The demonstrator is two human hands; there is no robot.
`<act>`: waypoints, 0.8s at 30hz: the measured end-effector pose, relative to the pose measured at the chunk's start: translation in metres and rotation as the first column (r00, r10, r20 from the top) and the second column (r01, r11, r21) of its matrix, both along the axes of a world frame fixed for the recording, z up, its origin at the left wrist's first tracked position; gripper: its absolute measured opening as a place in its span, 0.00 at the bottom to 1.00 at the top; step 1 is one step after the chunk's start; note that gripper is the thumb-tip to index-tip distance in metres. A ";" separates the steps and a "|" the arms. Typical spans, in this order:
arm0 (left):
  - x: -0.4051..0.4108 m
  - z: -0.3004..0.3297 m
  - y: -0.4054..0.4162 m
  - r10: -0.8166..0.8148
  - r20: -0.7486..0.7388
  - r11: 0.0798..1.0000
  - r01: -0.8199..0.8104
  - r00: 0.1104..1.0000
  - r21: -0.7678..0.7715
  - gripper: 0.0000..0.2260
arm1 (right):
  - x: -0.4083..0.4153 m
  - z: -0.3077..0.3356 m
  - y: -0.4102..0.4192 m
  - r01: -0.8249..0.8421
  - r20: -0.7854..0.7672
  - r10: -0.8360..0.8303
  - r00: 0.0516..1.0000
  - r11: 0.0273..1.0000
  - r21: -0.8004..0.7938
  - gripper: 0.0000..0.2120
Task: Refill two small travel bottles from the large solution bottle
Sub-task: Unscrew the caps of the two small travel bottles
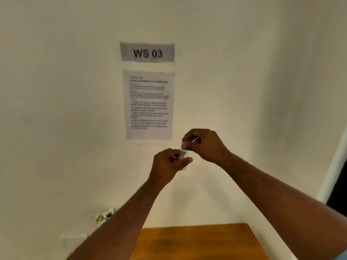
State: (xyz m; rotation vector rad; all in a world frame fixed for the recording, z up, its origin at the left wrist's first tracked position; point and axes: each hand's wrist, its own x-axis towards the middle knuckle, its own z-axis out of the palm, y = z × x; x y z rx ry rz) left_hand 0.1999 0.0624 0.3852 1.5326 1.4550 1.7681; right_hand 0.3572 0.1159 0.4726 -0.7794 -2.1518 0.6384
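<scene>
I hold a small clear travel bottle [183, 154] up in front of the wall, well above the table. My left hand [169, 164] wraps around its body, hiding most of it. My right hand [204, 145] pinches the blue cap [183, 145] on top of the bottle with its fingertips. Whether the cap is screwed on or loose cannot be told. The large solution bottle and the second travel bottle are out of view.
A wooden table [197, 241] shows at the bottom, against a cream wall. On the wall hang a "WS 03" sign [147, 52] and a printed instruction sheet [149, 104]. A small plant [105, 215] sits lower left; a dark doorway edge [338, 188] is at right.
</scene>
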 end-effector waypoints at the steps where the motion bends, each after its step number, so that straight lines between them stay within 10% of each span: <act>1: 0.001 0.018 -0.001 -0.017 0.011 1.000 0.016 1.000 0.016 0.12 | 0.000 0.017 -0.004 0.014 -0.025 -0.014 1.000 1.000 0.015 0.07; 24: 0.070 0.135 -0.006 -0.179 0.148 0.980 0.163 0.973 0.111 0.09 | 0.058 0.125 0.010 -0.146 -0.158 0.167 0.973 0.980 0.136 0.12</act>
